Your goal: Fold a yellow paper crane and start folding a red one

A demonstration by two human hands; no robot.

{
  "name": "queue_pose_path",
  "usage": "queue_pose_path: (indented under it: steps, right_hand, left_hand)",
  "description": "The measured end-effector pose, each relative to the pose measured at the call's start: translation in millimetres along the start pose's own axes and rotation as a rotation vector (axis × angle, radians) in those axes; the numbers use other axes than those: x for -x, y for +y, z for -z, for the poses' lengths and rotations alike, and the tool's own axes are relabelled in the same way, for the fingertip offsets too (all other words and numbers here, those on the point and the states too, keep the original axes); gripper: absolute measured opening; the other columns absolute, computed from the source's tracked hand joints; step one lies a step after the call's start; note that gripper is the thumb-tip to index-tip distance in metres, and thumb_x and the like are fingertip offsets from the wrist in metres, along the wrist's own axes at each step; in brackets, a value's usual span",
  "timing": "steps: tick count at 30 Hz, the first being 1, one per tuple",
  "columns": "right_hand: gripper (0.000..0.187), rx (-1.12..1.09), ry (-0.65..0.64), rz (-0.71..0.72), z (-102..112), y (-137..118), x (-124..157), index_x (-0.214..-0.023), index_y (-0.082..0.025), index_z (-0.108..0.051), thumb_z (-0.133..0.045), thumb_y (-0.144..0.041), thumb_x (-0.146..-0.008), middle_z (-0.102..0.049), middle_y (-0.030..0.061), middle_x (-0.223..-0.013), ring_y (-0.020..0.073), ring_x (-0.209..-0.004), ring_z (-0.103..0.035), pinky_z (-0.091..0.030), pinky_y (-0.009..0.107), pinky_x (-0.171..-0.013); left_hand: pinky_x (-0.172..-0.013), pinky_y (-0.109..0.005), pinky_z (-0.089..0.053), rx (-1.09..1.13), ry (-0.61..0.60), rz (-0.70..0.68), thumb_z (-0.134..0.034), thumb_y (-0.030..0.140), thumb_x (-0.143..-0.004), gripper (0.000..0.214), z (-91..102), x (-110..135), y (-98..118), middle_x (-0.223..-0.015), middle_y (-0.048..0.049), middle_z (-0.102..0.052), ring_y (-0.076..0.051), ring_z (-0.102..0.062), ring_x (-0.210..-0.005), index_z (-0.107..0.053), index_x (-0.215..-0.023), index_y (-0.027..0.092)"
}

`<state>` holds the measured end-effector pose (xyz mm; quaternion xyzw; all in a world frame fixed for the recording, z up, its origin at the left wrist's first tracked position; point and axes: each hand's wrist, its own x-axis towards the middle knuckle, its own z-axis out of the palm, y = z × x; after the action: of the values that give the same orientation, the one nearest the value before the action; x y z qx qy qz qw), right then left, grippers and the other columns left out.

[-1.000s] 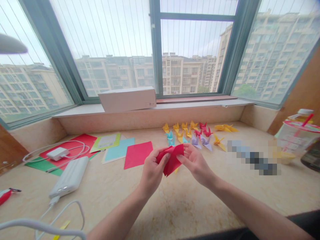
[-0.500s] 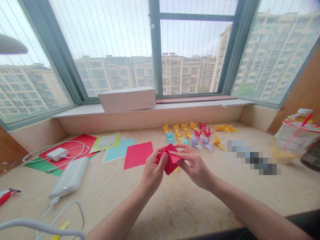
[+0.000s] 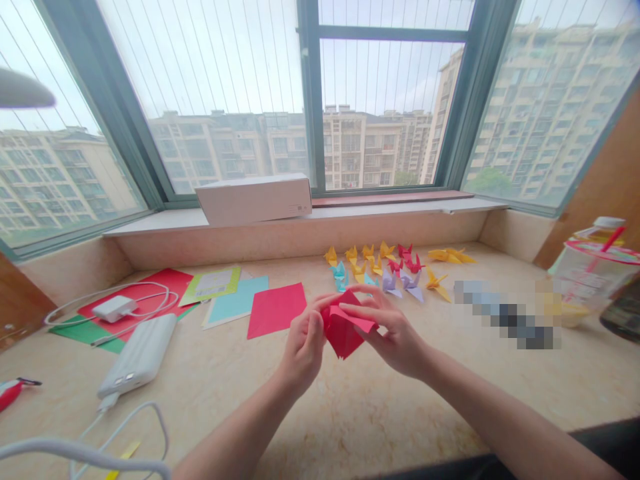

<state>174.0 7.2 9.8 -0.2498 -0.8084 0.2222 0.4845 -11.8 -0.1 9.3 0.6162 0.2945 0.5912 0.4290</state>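
Between my two hands is a partly folded red origami paper (image 3: 346, 337), held above the table with one point hanging downward. My left hand (image 3: 305, 340) grips its left edge, thumb in front and fingers behind. My right hand (image 3: 387, 327) pinches a raised flap on the right side; some of its fingers reach behind the paper. To the left lies a flat red paper square (image 3: 277, 311). Behind my hands stand several folded paper cranes in yellow, red, blue and lilac, among them a lilac crane (image 3: 411, 285) and a yellow crane (image 3: 438, 285).
A white power bank (image 3: 140, 357) with cables lies left, near a white charger (image 3: 115, 309). Blue paper (image 3: 239, 300) and more coloured sheets are behind them. A white box (image 3: 255, 200) rests on the sill. At right stands a plastic cup (image 3: 590, 283) with a straw.
The folded red paper has turned in my hands, and its lower point now shows more. My left thumb has shifted to the left edge, and the flap under my right fingers stands out further.
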Motion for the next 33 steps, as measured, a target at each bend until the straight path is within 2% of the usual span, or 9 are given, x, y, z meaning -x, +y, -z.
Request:
queue_pose_path:
  steps: [2,5,9,13,17,20,24,28,33]
  right_hand:
    - [0.037,0.032,-0.005,0.024,1.3,-0.5,-0.5,-0.130,-0.032,-0.060,-0.055,-0.026,-0.094,-0.048,0.0110,-0.136,0.0250,-0.114,-0.060,-0.055,0.042,-0.093]
    - [0.040,0.069,-0.017,0.042,2.2,-0.2,-0.8,-0.132,-0.031,-0.058,-0.058,-0.025,-0.093,-0.053,0.0112,-0.133,0.0273,-0.124,-0.054,-0.052,0.044,-0.098]
    - [0.035,0.044,-0.029,0.021,3.5,-0.8,-1.2,-0.129,-0.031,-0.061,-0.054,-0.029,-0.095,-0.049,0.0111,-0.136,0.0252,-0.117,-0.059,-0.053,0.042,-0.094]
    - [0.030,0.014,-0.013,0.040,4.3,-6.3,-3.8,-0.117,-0.025,-0.069,-0.046,-0.032,-0.099,-0.063,0.0112,-0.118,0.0255,-0.120,-0.055,-0.047,0.043,-0.099]
    - [0.032,-0.058,0.102,-0.018,1.0,-12.0,-6.8,-0.097,-0.019,-0.073,-0.044,-0.032,-0.100,-0.070,0.0095,-0.101,0.0221,-0.100,-0.063,-0.050,0.035,-0.088]
    - [0.026,-0.094,0.190,-0.125,-2.2,-11.5,-6.4,-0.094,-0.018,-0.072,-0.050,-0.032,-0.098,-0.072,0.0059,-0.092,0.0186,-0.083,-0.066,-0.051,0.029,-0.077]
    - [0.022,-0.097,0.274,-0.246,-3.9,-6.8,-3.8,-0.094,-0.019,-0.073,-0.058,-0.035,-0.093,-0.074,0.0037,-0.086,0.0186,-0.078,-0.065,-0.050,0.027,-0.070]
    - [0.022,-0.068,0.272,-0.298,-3.4,-4.5,-3.0,-0.096,-0.019,-0.074,-0.060,-0.034,-0.091,-0.074,0.0029,-0.083,0.0183,-0.074,-0.064,-0.050,0.027,-0.067]
    - [0.019,-0.077,0.251,-0.328,-5.6,-3.2,-3.8,-0.096,-0.020,-0.074,-0.060,-0.031,-0.090,-0.075,0.0029,-0.085,0.0188,-0.077,-0.067,-0.052,0.029,-0.071]
  left_hand:
    - [-0.095,-0.039,-0.048,0.018,0.005,-0.007,-0.039,0.064,-0.092,0.063,0.2,0.5,-0.8,-0.117,-0.0165,-0.066,-0.030,-0.059,-0.115,-0.070,-0.116,0.014]
    - [-0.094,-0.038,-0.048,0.022,0.015,-0.023,-0.043,0.059,-0.093,0.056,-0.1,0.3,0.2,-0.118,-0.0159,-0.066,-0.029,-0.060,-0.113,-0.071,-0.113,0.015]
    - [-0.096,-0.038,-0.047,-0.007,0.024,-0.053,-0.051,0.052,-0.092,0.045,1.0,-0.2,2.1,-0.117,-0.0151,-0.067,-0.029,-0.061,-0.112,-0.074,-0.108,0.016]
    - [-0.095,-0.036,-0.047,-0.052,-0.009,-0.077,-0.054,0.041,-0.094,0.034,2.1,-1.4,2.5,-0.120,-0.0131,-0.065,-0.027,-0.060,-0.112,-0.072,-0.112,0.018]
    - [-0.091,-0.031,-0.048,-0.101,-0.029,-0.074,-0.059,0.033,-0.092,0.028,0.3,-3.1,0.9,-0.118,-0.0110,-0.065,-0.024,-0.061,-0.110,-0.071,-0.113,0.019]
    - [-0.088,-0.030,-0.050,-0.104,-0.011,-0.058,-0.063,0.031,-0.089,0.024,-2.6,-3.6,-2.0,-0.113,-0.0098,-0.066,-0.022,-0.062,-0.105,-0.071,-0.108,0.019]
    - [-0.086,-0.029,-0.052,-0.134,-0.020,-0.052,-0.067,0.028,-0.086,0.018,-6.7,-2.4,-3.9,-0.106,-0.0091,-0.067,-0.021,-0.064,-0.100,-0.070,-0.100,0.017]
    - [-0.074,-0.028,-0.055,-0.080,-0.078,0.050,-0.065,0.034,-0.087,0.022,-9.5,-0.5,-2.9,-0.097,-0.0096,-0.069,-0.021,-0.067,-0.090,-0.065,-0.098,0.015]
    - [-0.063,-0.025,-0.054,-0.103,-0.005,0.143,-0.065,0.042,-0.086,0.029,-9.4,0.0,-3.0,-0.088,-0.0094,-0.071,-0.020,-0.068,-0.080,-0.064,-0.094,0.013]
